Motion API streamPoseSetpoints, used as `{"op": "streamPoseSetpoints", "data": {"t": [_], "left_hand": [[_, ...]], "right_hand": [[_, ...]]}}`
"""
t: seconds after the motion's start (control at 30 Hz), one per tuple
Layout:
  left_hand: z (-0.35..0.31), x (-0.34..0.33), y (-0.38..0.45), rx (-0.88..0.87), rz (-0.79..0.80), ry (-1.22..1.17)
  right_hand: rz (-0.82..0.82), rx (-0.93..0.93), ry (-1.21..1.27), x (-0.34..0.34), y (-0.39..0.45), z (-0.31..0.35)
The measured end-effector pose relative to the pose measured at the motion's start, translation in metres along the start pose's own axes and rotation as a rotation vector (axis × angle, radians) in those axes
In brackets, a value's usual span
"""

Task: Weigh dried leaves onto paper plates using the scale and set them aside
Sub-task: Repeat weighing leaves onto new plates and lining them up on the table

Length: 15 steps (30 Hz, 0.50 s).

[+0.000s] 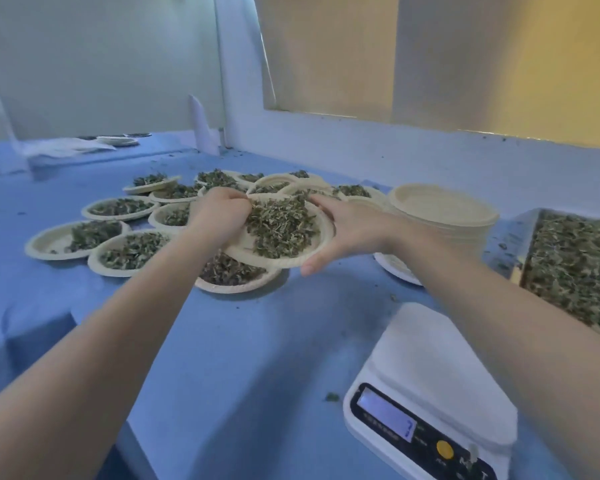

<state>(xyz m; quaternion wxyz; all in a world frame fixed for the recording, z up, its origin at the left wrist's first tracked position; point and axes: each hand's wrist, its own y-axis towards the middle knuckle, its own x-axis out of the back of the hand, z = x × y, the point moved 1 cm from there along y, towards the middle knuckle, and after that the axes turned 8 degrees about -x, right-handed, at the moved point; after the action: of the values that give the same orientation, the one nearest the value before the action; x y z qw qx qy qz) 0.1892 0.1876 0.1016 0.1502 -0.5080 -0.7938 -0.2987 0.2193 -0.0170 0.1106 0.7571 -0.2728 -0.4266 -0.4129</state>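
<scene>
A paper plate [243,252] heaped with dried leaves [279,225] is held above the other filled plates in the middle of the blue table. My left hand [219,214] grips its left rim, fingers curled at the far edge. My right hand [340,230] holds the right rim, thumb under the near edge. The white digital scale [433,386] sits at the near right with nothing on its platform. A metal tray of loose dried leaves [575,265] stands at the far right.
Several filled paper plates [118,207] spread over the table's left and middle, one [232,275] directly under the held plate. A stack of unused plates [440,211] stands behind the scale. A white wall ledge [361,140] runs along the back.
</scene>
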Motion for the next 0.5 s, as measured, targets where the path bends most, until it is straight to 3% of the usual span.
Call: {"op": "streamPoseSetpoints", "data": {"t": [0.27, 0.5], "left_hand": [[0.065, 0.016, 0.096, 0.085, 0.004, 0.116], [0.109, -0.014, 0.151, 0.142, 0.088, 0.061]], "right_hand": [[0.096, 0.017, -0.08, -0.009, 0.137, 0.025], [0.163, -0.044, -0.436, -0.022, 0.229, 0.027]]}}
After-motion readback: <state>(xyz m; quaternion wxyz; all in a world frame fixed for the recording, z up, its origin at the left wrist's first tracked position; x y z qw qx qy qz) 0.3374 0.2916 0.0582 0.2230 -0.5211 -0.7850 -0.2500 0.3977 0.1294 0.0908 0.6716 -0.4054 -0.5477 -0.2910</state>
